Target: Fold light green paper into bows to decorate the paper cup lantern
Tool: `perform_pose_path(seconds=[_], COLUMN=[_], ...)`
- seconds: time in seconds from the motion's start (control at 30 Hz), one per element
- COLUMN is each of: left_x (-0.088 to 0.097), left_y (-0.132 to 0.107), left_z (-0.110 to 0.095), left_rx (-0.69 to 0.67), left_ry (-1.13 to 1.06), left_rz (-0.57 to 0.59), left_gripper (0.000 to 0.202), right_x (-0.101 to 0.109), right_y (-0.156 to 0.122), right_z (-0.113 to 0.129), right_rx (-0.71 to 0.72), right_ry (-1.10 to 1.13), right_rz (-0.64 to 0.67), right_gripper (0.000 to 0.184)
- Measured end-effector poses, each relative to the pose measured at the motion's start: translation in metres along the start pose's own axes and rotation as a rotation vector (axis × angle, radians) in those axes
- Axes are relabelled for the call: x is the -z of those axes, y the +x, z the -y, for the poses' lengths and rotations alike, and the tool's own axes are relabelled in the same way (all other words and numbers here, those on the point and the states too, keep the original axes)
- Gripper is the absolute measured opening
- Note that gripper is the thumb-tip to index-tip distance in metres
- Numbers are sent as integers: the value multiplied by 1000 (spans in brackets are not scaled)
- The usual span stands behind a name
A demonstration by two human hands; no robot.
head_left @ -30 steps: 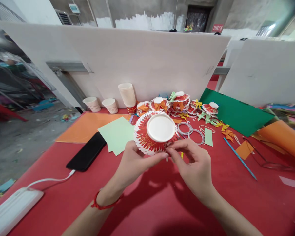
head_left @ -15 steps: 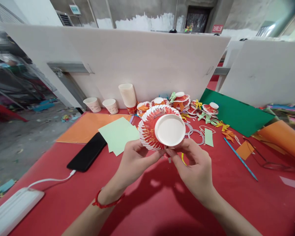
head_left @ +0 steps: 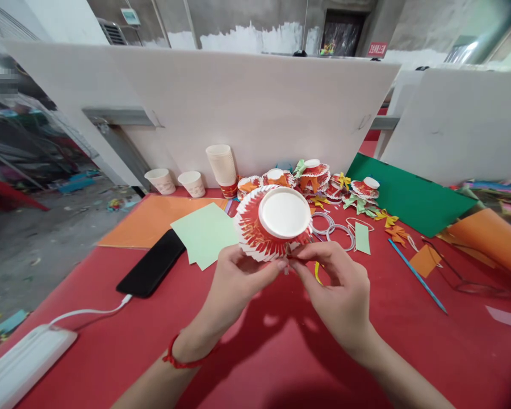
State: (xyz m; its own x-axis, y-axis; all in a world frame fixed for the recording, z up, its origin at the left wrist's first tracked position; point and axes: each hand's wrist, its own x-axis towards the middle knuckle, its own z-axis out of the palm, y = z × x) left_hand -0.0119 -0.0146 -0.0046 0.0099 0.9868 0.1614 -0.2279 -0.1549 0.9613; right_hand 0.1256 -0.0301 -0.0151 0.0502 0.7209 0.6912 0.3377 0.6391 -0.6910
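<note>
A paper cup [head_left: 259, 236] with its wall cut into a red and white fringe is held above the table, its round white base tilted towards me. My left hand [head_left: 241, 281] grips the fringe from the lower left, thumb at the front edge. From the right, my right hand [head_left: 338, 284] pinches the fringe's near edge between thumb and finger, close to the left thumb. The undersides of the fingers and the cup's far side are hidden. Behind it stand several finished-looking fringed cups [head_left: 313, 173] with paper bows.
Paper cups [head_left: 191, 184] and a cup stack [head_left: 221, 165] stand along the white board [head_left: 247, 108]. Green paper sheets [head_left: 208, 233] and a black phone [head_left: 151, 264] lie left; tape rings [head_left: 340, 236], a blue pencil [head_left: 417, 275] and a dark green sheet [head_left: 409, 193] lie right.
The fringed cup has tipped and shifted slightly left, so its white base faces more upward. My right fingers have moved onto the fringe's near edge; the left hand stays nearly in place.
</note>
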Motion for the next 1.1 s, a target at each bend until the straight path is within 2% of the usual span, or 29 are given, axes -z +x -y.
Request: perform_pose_path(seconds=[0.17, 0.27, 0.33, 0.43, 0.5, 0.63, 0.73, 0.8, 0.87, 1.03, 1.1], left_x=[1, 4, 6, 7, 7, 4, 1, 0, 0, 4, 5], left_y=[2, 3, 3, 2, 3, 4, 5, 4, 3, 3, 4], left_z=[-1, 0, 1, 1, 0, -5, -7, -8, -8, -3, 0], left_rx=[-30, -37, -9, 21, -3, -89, -160, -184, -144, 123, 173], left_ry=[-2, -39, -68, -57, -1, 158, 237, 254, 207, -119, -191], left_rz=[-16, -2, 54, 116, 98, 55, -24, -79, -80, 66, 88], left_gripper=[11, 13, 10, 7, 8, 10, 8, 8, 8, 5, 6], right_x=[2, 5, 5, 4, 3, 6, 9, 10, 9, 5, 4], right_y=[2, 7, 9, 11, 11, 9, 8, 8, 8, 8, 8], right_z=[1, -1, -3, -2, 0, 6, 7, 7, 6, 2, 1], right_rx=[82, -75, -226, -381, -411, -334, -233, -192, -170, -27, 17], right_ry=[-157, -213, -67, 301, 392, 243, 117, 55, 16, -63, -78], right_rz=[-17, -60, 0, 138, 111, -34, -20, 4, 16, 84, 93], right_gripper=[16, 21, 35, 50, 50, 37, 12, 8, 9, 16, 18])
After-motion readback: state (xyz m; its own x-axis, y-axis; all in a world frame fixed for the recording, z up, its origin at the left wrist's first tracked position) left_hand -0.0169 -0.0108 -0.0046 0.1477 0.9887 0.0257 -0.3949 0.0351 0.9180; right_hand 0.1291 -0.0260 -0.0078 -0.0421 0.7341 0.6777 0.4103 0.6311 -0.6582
